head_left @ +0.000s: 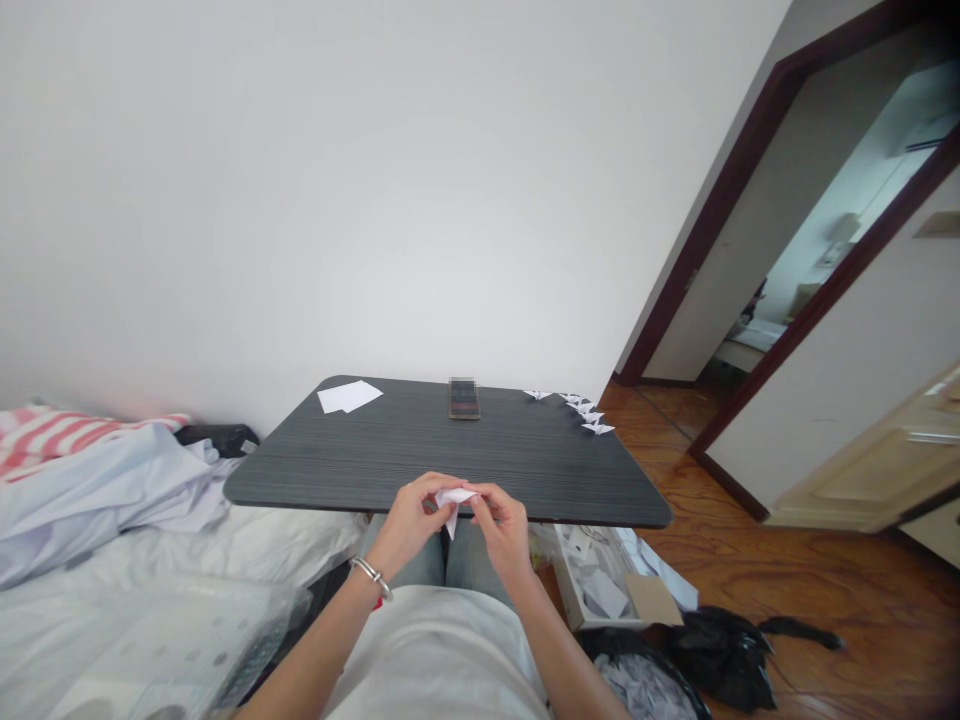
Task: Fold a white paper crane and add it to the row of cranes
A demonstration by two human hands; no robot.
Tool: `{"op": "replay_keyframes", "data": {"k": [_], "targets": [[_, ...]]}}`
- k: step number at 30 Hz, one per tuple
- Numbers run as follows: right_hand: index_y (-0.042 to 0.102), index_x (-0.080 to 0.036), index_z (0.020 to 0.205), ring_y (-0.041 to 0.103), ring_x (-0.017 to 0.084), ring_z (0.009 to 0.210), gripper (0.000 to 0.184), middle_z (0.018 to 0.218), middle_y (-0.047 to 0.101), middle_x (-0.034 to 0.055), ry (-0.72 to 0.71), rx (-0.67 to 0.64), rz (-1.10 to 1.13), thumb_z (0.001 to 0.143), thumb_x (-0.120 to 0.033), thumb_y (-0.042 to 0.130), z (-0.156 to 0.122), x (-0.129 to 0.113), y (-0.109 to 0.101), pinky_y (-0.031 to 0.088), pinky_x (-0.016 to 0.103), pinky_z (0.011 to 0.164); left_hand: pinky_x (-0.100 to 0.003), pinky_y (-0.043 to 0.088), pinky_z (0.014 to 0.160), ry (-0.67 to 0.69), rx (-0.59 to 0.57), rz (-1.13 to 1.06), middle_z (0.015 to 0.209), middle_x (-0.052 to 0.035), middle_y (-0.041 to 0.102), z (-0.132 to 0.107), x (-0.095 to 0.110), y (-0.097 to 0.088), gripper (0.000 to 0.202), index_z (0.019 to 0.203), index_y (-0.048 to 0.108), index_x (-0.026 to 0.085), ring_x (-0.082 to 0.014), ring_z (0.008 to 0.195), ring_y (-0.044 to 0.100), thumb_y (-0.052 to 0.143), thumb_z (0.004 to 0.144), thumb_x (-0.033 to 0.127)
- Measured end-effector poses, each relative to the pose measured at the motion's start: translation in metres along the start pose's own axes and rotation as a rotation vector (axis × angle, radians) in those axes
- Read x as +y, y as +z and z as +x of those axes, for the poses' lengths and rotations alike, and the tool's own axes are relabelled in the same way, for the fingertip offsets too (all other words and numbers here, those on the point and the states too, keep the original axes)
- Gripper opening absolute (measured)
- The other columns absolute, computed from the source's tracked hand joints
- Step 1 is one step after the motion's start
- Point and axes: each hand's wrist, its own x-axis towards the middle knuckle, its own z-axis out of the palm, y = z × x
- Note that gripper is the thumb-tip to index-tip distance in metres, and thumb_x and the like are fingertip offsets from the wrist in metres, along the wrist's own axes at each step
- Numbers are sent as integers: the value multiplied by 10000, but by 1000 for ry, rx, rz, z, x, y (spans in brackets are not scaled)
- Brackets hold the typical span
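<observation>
Left hand (410, 514) and right hand (505, 520), nearly closed, pinch folded white paper (454, 496) at the near edge of the counter (330, 462), likely to steady its creases; flat sheets (349, 397) lie far left, paper figures (598, 429) far right, seemingly leaving working room.

No text, label, brand, number or sign can be read anywhere in the frame. The phone-like device (464, 399) at the centre is pixelated, its dark face showing a reddish band low down but no legible character; the white sheets (350, 396) left of it, the small folded figures (598, 429) to its right and the folded paper (456, 496) at lower centre show no readable writing. At lower left the clear plastic wrapping (172, 640) bears greyish round spots, and at lower right stands an open box (568, 590), neither with decipherable lettering.
</observation>
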Motion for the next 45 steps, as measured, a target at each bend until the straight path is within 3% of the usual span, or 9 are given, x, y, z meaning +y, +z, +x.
{"op": "replay_keyframes", "data": {"k": [7,11,17,26,34,45], "targets": [[613,-178,898,603,171,744,169,833,648,55,-113,-29,-36,764,-206,515,-1,-7,0,483,216,532,-189,414,478,-34,2,-3,918,-63,620,2,0,-2,305,938,646,175,-131,653,561,493,684,106],[605,-175,871,593,163,724,152,819,636,49,-89,-2,-65,727,-205,565,-1,-10,3,478,204,509,-190,428,533,15,18,25,934,-58,625,2,0,0,284,907,660,190,-154,767,572,499,690,103],[611,-174,829,592,161,702,122,780,633,44,-50,9,-90,747,-189,522,1,-9,3,470,204,503,-195,433,553,22,22,47,914,-53,633,0,1,4,316,937,648,190,-145,746,576,482,689,86],[620,-169,829,596,165,690,125,782,646,49,1,20,-11,763,-215,524,3,0,0,482,219,518,-287,479,766,-24,-36,-93,1061,-72,632,-2,-1,0,287,993,635,163,-197,920,593,477,758,206],[639,-181,808,606,173,722,121,794,649,50,-15,-1,44,749,-219,540,3,1,0,489,219,509,-344,433,869,-42,-14,-111,1040,-52,643,0,1,-3,275,915,676,177,-208,983,575,459,747,176],[663,-221,818,606,171,735,187,827,649,40,-70,-55,77,731,-148,515,5,3,-2,499,221,498,-323,488,776,-76,33,-145,994,-67,663,2,-6,-2,255,841,694,161,-216,935,599,471,717,161]]}}
